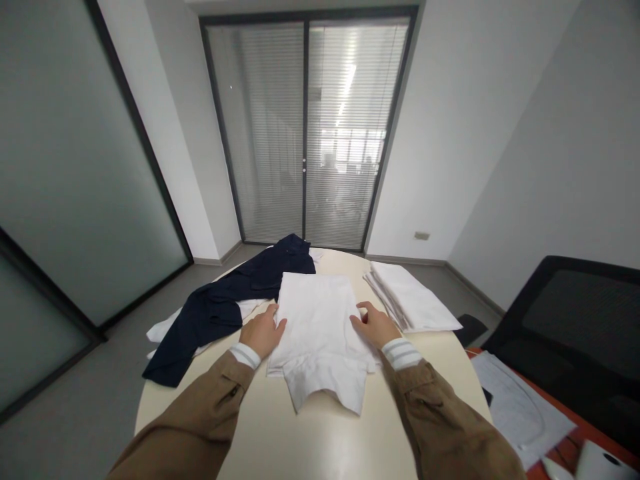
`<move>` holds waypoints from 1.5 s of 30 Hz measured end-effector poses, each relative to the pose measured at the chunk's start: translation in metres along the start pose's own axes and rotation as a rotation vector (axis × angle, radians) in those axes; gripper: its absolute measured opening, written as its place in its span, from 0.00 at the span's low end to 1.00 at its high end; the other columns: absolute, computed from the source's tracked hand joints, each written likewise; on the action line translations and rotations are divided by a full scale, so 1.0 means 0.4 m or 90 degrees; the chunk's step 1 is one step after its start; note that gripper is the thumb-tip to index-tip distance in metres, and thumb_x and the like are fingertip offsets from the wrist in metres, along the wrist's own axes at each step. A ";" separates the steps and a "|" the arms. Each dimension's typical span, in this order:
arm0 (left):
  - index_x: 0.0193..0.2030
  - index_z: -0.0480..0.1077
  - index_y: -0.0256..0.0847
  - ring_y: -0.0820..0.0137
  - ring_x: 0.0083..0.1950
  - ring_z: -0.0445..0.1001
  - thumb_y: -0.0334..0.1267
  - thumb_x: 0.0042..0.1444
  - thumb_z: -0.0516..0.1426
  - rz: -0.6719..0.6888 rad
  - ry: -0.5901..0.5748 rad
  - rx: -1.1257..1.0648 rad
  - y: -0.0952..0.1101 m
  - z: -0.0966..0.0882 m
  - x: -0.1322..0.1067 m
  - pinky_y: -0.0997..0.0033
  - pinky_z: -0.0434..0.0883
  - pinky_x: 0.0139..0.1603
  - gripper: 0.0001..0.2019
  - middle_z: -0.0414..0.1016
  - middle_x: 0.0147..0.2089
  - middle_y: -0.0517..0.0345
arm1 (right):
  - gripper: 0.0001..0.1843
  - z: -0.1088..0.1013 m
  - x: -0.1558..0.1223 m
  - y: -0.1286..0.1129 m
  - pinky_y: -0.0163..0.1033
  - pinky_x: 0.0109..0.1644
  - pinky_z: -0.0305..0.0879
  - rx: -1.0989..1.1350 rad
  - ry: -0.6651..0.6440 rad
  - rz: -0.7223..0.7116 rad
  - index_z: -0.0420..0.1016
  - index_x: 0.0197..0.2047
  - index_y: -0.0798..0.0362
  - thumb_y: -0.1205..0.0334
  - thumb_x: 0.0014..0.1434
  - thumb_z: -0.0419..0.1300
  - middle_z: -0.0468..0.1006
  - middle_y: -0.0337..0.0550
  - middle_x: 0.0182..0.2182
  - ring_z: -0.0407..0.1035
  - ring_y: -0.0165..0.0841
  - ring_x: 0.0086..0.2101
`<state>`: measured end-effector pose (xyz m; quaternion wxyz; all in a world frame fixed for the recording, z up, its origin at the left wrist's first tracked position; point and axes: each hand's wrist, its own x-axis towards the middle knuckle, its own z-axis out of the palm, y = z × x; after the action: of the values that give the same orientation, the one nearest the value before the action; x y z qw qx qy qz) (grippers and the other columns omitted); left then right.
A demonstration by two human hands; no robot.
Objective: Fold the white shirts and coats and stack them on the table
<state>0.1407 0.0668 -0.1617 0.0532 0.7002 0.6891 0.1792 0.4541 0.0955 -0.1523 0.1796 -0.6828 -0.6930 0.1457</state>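
Observation:
A folded white shirt (316, 327) lies in the middle of a round cream table (320, 440), collar toward me. My left hand (261, 331) rests on its left edge, fingers bent over the fabric. My right hand (375, 325) presses on its right edge, fingers curled around the fold. Both sleeves are brown with striped white cuffs.
A dark navy garment (227, 303) sprawls over the table's left side on top of other white cloth (165, 329). A stack of folded white clothes (413, 297) sits at the right. A black office chair (570, 333) and papers (520, 407) on an orange surface stand at the right.

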 end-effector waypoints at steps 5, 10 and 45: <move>0.68 0.57 0.37 0.64 0.32 0.74 0.42 0.59 0.57 0.032 -0.050 -0.134 -0.017 0.006 -0.007 0.69 0.64 0.33 0.31 0.74 0.29 0.60 | 0.37 -0.007 -0.014 0.028 0.40 0.40 0.66 0.177 -0.107 -0.034 0.57 0.66 0.53 0.52 0.57 0.63 0.78 0.40 0.32 0.73 0.36 0.33; 0.54 0.74 0.39 0.64 0.34 0.75 0.45 0.58 0.57 0.117 -0.065 -0.371 -0.032 0.018 -0.002 0.68 0.68 0.36 0.19 0.77 0.34 0.56 | 0.46 -0.006 -0.026 0.047 0.41 0.43 0.70 0.446 -0.333 -0.184 0.55 0.68 0.47 0.51 0.51 0.69 0.77 0.43 0.47 0.73 0.38 0.41; 0.53 0.73 0.37 0.77 0.20 0.67 0.47 0.49 0.67 0.044 -0.053 -0.687 0.044 -0.006 -0.058 0.78 0.66 0.20 0.26 0.74 0.29 0.61 | 0.33 -0.036 -0.011 0.052 0.49 0.61 0.63 0.432 -0.112 -0.284 0.74 0.53 0.50 0.46 0.46 0.71 0.75 0.50 0.53 0.70 0.47 0.53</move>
<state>0.1571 0.0429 -0.1580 0.4263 0.6020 0.4733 0.4815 0.4794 0.0911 -0.1489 0.3619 -0.4031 -0.7490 0.3814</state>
